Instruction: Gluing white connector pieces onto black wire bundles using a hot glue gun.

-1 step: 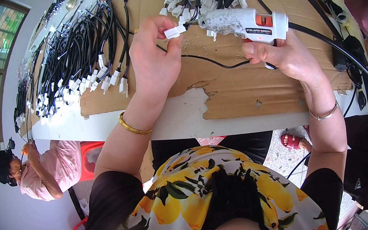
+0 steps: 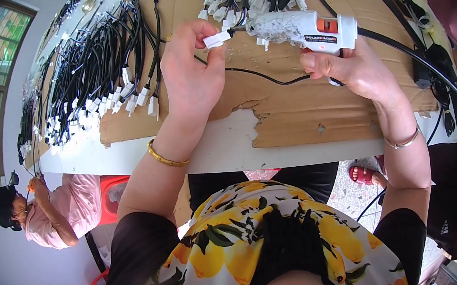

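Note:
Between thumb and fingertips, my left hand (image 2: 192,66) pinches a small white plug connector (image 2: 217,40). My right hand (image 2: 354,68) is wrapped round the handle of a white hot glue gun (image 2: 306,29), whose front is smeared with grey residue. The gun lies nearly level, its nozzle (image 2: 238,29) pointing left at the back end of the connector; whether they touch I cannot tell. A thin black cable (image 2: 266,77) runs across the cardboard (image 2: 317,113) below the gun, and a thicker black cord (image 2: 400,42) leaves the gun's rear.
A big bundle of black cables with white connectors (image 2: 96,62) lies to the left. Another pile of connectors (image 2: 259,0) sits at the far middle. Black adapters (image 2: 432,66) and cords are at the right. A person in pink (image 2: 62,213) sits at the left.

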A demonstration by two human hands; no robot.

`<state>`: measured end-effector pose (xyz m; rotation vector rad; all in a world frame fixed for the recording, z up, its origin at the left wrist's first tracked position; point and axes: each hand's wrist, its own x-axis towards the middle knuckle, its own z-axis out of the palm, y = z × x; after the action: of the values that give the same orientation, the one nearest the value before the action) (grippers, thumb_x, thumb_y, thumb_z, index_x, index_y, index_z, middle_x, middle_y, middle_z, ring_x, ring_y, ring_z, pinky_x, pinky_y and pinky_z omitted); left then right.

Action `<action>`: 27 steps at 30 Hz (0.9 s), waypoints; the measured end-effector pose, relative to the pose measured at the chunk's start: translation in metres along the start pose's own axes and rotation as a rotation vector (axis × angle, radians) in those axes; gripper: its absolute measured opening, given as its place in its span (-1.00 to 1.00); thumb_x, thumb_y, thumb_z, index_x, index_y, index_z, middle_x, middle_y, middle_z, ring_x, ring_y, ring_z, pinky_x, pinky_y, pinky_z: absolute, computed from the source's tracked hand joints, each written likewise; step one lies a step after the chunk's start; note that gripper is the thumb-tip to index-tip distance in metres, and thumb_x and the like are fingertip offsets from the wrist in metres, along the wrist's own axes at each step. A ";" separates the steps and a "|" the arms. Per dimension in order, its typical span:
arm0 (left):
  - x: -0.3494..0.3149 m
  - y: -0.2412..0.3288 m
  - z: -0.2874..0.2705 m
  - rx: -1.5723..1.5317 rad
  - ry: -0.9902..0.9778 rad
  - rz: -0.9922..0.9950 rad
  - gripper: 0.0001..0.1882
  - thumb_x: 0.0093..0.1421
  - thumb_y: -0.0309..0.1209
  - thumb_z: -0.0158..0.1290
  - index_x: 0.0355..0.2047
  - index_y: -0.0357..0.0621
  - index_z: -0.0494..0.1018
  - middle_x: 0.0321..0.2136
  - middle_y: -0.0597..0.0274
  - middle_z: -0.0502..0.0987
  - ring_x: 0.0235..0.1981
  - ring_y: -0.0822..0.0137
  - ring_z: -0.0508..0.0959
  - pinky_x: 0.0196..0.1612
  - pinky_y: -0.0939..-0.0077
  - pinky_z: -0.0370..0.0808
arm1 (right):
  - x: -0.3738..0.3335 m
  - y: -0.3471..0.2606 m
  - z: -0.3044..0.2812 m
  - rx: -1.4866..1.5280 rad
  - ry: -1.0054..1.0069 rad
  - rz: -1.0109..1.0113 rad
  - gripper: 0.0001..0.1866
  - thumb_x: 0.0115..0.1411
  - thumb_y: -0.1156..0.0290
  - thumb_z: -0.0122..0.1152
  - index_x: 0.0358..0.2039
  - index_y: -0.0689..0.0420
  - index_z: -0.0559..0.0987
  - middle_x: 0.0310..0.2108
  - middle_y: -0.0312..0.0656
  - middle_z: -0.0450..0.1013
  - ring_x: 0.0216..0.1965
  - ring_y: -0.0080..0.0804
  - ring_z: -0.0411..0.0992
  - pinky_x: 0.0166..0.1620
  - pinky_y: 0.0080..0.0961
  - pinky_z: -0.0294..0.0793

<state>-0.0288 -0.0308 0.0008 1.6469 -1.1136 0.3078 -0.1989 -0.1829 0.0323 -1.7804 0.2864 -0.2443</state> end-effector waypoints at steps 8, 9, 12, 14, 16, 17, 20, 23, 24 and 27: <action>0.000 0.001 0.000 0.077 -0.001 0.059 -0.82 -0.17 -0.65 0.05 -0.50 -0.20 0.33 -0.54 0.22 0.43 -0.53 0.32 0.42 -0.42 0.55 0.38 | 0.001 -0.004 -0.001 -0.046 -0.029 0.065 -0.71 0.05 0.32 0.15 -0.30 0.25 0.39 -0.50 -0.28 0.38 -0.47 -0.57 0.31 -0.36 -0.60 0.37; 0.000 0.001 0.000 0.085 0.001 0.061 -0.81 -0.17 -0.64 0.05 -0.50 -0.20 0.33 -0.54 0.23 0.42 -0.53 0.32 0.42 -0.42 0.55 0.38 | 0.002 -0.004 -0.001 -0.021 -0.041 0.066 -0.73 0.05 0.34 0.14 -0.30 0.25 0.39 -0.50 -0.27 0.39 -0.47 -0.58 0.31 -0.37 -0.60 0.37; -0.001 -0.001 0.000 0.069 0.008 0.069 -0.81 -0.16 -0.64 0.06 -0.50 -0.20 0.33 -0.54 0.23 0.43 -0.53 0.32 0.42 -0.41 0.55 0.38 | 0.001 -0.008 0.001 -0.057 -0.013 0.111 -0.77 0.06 0.39 0.13 -0.32 0.24 0.38 -0.50 -0.29 0.37 -0.48 -0.60 0.28 -0.37 -0.62 0.35; -0.001 0.001 0.000 0.079 0.003 0.052 -0.81 -0.17 -0.64 0.06 -0.50 -0.20 0.33 -0.54 0.23 0.43 -0.53 0.32 0.42 -0.41 0.55 0.38 | 0.002 -0.004 -0.001 -0.054 -0.028 0.103 -0.77 0.05 0.40 0.12 -0.32 0.24 0.38 -0.50 -0.29 0.36 -0.48 -0.61 0.27 -0.37 -0.62 0.34; -0.001 0.001 0.000 0.090 -0.001 0.036 -0.81 -0.17 -0.64 0.07 -0.49 -0.19 0.33 -0.54 0.23 0.43 -0.53 0.33 0.42 -0.41 0.55 0.38 | 0.002 -0.003 -0.001 -0.052 -0.043 0.094 -0.78 0.05 0.41 0.12 -0.32 0.24 0.37 -0.50 -0.30 0.36 -0.48 -0.62 0.26 -0.37 -0.63 0.33; -0.001 0.000 0.000 0.069 0.001 0.043 -0.81 -0.17 -0.64 0.07 -0.49 -0.19 0.33 -0.54 0.23 0.43 -0.52 0.33 0.43 -0.41 0.55 0.38 | 0.001 -0.004 -0.001 -0.047 -0.032 0.095 -0.77 0.05 0.40 0.13 -0.32 0.24 0.37 -0.50 -0.30 0.36 -0.48 -0.62 0.26 -0.38 -0.63 0.33; 0.000 0.000 -0.001 0.051 0.003 0.045 -0.81 -0.17 -0.63 0.07 -0.50 -0.19 0.33 -0.54 0.23 0.44 -0.52 0.33 0.43 -0.41 0.56 0.38 | 0.001 -0.006 0.000 -0.053 -0.026 0.108 -0.75 0.04 0.40 0.14 -0.31 0.25 0.37 -0.49 -0.30 0.36 -0.48 -0.62 0.26 -0.37 -0.63 0.34; 0.000 0.000 0.000 0.055 0.007 0.039 -0.80 -0.17 -0.63 0.07 -0.49 -0.19 0.33 -0.54 0.23 0.44 -0.52 0.33 0.43 -0.40 0.55 0.37 | 0.001 -0.007 0.000 -0.059 -0.029 0.120 -0.74 0.05 0.39 0.14 -0.29 0.25 0.37 -0.47 -0.28 0.38 -0.47 -0.61 0.28 -0.37 -0.61 0.35; -0.001 0.001 0.000 0.055 0.012 0.036 -0.80 -0.17 -0.63 0.07 -0.49 -0.19 0.33 -0.54 0.23 0.44 -0.52 0.32 0.43 -0.40 0.55 0.37 | 0.000 -0.008 0.001 -0.054 -0.029 0.121 -0.73 0.05 0.38 0.14 -0.28 0.25 0.38 -0.46 -0.26 0.39 -0.47 -0.60 0.30 -0.37 -0.61 0.36; -0.001 0.001 -0.001 0.086 -0.001 0.052 -0.80 -0.17 -0.64 0.06 -0.49 -0.18 0.33 -0.54 0.24 0.44 -0.52 0.31 0.42 -0.41 0.53 0.37 | 0.000 -0.010 0.001 -0.088 0.005 0.142 -0.72 0.04 0.37 0.15 -0.28 0.26 0.39 -0.45 -0.24 0.41 -0.46 -0.58 0.32 -0.36 -0.59 0.37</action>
<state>-0.0298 -0.0296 0.0007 1.6953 -1.1590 0.3931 -0.1977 -0.1797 0.0414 -1.8365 0.4316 -0.1367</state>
